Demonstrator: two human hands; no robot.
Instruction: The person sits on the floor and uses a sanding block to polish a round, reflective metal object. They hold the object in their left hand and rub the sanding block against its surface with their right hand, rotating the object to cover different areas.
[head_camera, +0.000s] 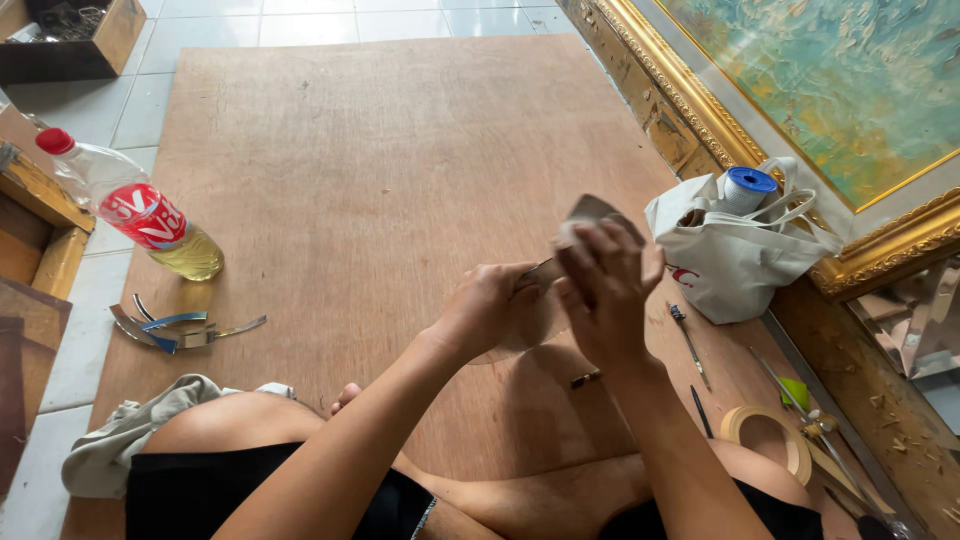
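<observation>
Thin metal sheet piece (590, 212) looked dull grey, smooth. Plywood board (380, 170) was matt brown w/ fine grain. Bottle (135, 210): clear glossy plastic. Tote bag (735, 262): off-white cloth, matt. Picture frame (690, 100): gilded, ornate, rough-carved. Floor tiles (300, 20) pale, slight sheen.
</observation>
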